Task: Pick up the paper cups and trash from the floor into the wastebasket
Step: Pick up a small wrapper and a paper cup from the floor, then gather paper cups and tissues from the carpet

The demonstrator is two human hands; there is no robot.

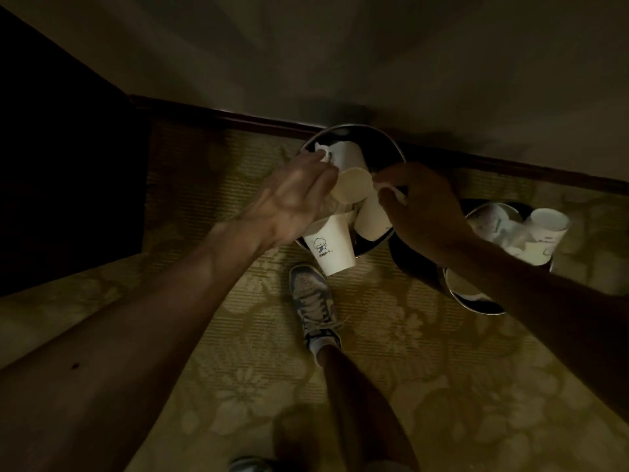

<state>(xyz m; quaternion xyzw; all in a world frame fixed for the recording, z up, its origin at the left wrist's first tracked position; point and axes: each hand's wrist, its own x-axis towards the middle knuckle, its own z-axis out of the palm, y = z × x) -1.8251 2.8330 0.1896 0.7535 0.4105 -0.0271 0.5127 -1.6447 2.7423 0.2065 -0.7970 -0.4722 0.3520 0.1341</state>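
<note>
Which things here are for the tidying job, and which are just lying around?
For the job:
wastebasket
paper cups held by the left hand
crumpled paper pinched by the right hand

Just there:
shoe
carpet
other bin, holding cups

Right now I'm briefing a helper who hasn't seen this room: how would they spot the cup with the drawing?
Follow the dark baseboard to the round wastebasket nearest it. At its near rim, just beyond the sneaker, a white paper cup pokes out under the left hand. Unlike its neighbours, it shows a small cartoon figure above a line of writing.
</note>
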